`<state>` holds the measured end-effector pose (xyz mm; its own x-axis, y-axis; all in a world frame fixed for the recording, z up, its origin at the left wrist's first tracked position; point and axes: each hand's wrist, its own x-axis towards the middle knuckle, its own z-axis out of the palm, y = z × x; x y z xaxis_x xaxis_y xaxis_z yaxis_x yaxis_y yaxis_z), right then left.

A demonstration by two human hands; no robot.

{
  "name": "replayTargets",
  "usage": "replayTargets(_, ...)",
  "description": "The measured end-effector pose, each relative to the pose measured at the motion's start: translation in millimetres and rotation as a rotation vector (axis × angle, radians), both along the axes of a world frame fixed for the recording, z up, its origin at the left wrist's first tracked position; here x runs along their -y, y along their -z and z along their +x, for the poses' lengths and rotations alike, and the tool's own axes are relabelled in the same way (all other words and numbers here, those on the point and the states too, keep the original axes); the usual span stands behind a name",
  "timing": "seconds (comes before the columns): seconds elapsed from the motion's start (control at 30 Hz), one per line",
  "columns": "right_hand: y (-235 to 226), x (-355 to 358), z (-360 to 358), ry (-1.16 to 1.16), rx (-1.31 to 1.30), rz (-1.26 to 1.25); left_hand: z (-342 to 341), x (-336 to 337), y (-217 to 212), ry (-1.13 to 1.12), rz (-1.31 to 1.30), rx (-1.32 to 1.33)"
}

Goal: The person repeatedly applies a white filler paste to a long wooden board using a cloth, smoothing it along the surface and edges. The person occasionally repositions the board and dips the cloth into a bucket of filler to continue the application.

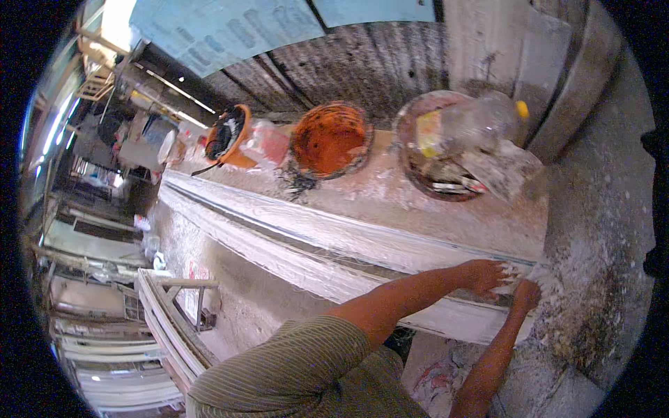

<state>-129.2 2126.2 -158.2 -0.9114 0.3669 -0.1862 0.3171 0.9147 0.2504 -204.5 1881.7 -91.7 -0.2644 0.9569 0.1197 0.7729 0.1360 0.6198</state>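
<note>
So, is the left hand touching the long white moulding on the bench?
Touching. The head view shows the left hand pressed flat on the end of the white moulding, its fingers smeared with white plaster.

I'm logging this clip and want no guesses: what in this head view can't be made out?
- Left hand: fingertips blur into white fibres on the long white moulding; grip unclear.
- Right hand: palm side turned away, fingers lost in plaster.
- Right bowl: contents heaped under a clear plastic bottle, not identifiable.
- Moulding's near right end: covered by both forearms.
- Left background: too small and bent by the fisheye rim.
</note>
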Motion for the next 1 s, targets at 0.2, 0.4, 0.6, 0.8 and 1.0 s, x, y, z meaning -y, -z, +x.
replayTargets(0.2, -24.1, 203.6, 20.9, -0.055, -0.057, -0.055, 4.7, 168.4, -0.3, 0.084, -0.033, -0.292)
replayTargets(0.4, -54.5, 438.4, 12.4, -0.11, 0.4, -0.292, 16.4, 441.8, -23.3, -0.066, -0.238, -0.259)
replayTargets(0.6, -70.7, 685.7, 7.2, -0.529, 0.655, -0.338, 31.1, 733.9, -45.4, -0.305, -0.375, -0.089)
replayTargets(0.8, -24.6, 934.5, 8.8, -0.482, 0.152, -0.643, 33.5, 922.3, -79.4, -0.462, -0.572, -0.284)
replayTargets(1.0, -7.4, 1003.5, -6.3, -0.537, 0.169, -0.648, 26.3, 968.5, -90.6, -0.438, -0.644, -0.276)
